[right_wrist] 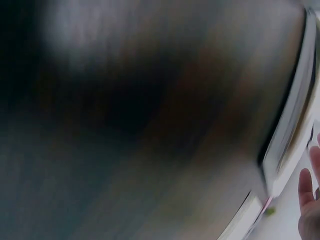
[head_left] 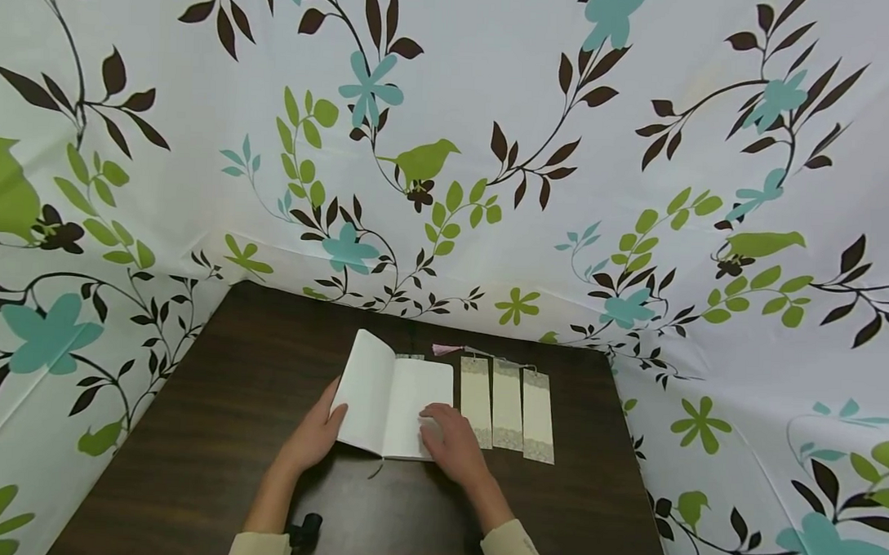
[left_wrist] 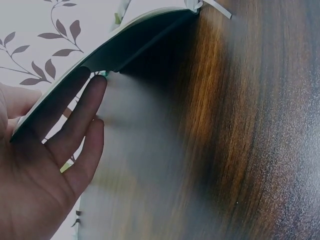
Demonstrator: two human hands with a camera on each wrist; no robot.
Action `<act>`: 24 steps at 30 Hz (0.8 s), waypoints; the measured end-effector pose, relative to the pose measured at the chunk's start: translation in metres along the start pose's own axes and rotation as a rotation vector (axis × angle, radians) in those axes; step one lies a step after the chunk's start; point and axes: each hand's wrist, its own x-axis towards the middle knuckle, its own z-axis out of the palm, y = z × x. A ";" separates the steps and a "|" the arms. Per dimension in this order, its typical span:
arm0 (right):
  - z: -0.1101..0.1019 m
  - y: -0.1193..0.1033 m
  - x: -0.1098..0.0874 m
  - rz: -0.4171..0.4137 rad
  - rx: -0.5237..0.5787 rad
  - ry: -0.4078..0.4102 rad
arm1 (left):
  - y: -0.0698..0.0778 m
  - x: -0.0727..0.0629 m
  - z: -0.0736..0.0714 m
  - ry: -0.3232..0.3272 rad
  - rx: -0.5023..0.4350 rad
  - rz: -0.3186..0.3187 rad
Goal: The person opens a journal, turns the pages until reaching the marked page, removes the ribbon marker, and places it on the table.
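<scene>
An open notebook [head_left: 418,407] with blank white pages lies on the dark table, its left side lifted at a slant. My left hand [head_left: 314,428] grips that raised left edge, thumb over the page and fingers behind the dark cover [left_wrist: 150,37], as the left wrist view shows. On the right page rests my right hand [head_left: 453,445], its fingers slightly bent and holding nothing. A thin ribbon [head_left: 376,469] sticks out below the spine. In the right wrist view, the notebook's page edges [right_wrist: 292,117] show beside a small part of the hand.
Three pale bookmarks [head_left: 508,404] lie side by side just right of the notebook, with tassels at their tops, one pink [head_left: 446,350]. Part of another patterned piece [head_left: 410,356] peeks out behind the notebook. A patterned cloth [head_left: 445,253] hangs around the wooden table [head_left: 189,432].
</scene>
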 end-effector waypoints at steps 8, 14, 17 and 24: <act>0.011 -0.016 0.001 -0.054 -0.167 -0.268 | 0.000 0.000 0.001 0.017 0.014 0.002; 0.007 -0.016 0.004 -0.053 -0.206 -0.324 | -0.001 0.000 0.000 0.001 -0.002 -0.013; 0.005 -0.015 0.005 -0.057 -0.211 -0.333 | -0.002 0.001 0.000 -0.002 -0.001 -0.016; 0.002 -0.014 0.005 -0.075 -0.188 -0.351 | -0.002 0.002 0.001 0.002 -0.001 -0.018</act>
